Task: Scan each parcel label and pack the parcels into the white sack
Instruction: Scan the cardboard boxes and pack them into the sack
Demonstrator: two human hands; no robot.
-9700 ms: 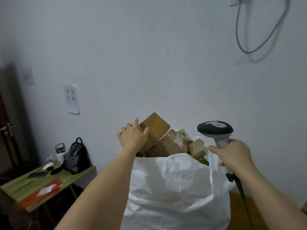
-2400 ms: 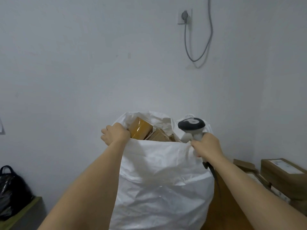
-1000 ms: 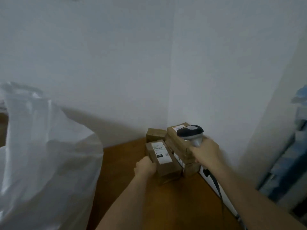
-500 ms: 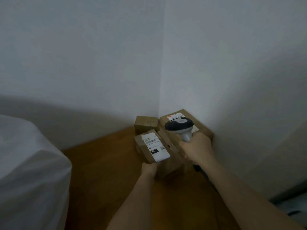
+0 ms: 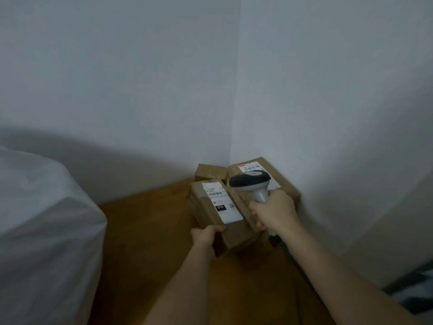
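The left hand point(image 5: 206, 238) grips the near end of a cardboard parcel point(image 5: 210, 207), its fingers curled round the box's lower corner. The parcel's white shipping label point(image 5: 221, 202) faces up, with a barcode and a black patch reading 010. The right hand point(image 5: 274, 211) has its fingers clamped round the grey handle of a barcode scanner point(image 5: 251, 184), whose black head sits just right of the label, above the parcel's far end. Behind the scanner a second labelled parcel point(image 5: 281, 177) lies in the wall corner, partly hidden by the scanner head and the right hand. A smaller brown box point(image 5: 209, 173) stands against the wall beside it. All rest on a brown wooden floor point(image 5: 145, 231). The white sack point(image 5: 42, 226) bulges at the left edge, well apart from the parcels. The scanner's dark cable point(image 5: 276, 241) drops below the right wrist.
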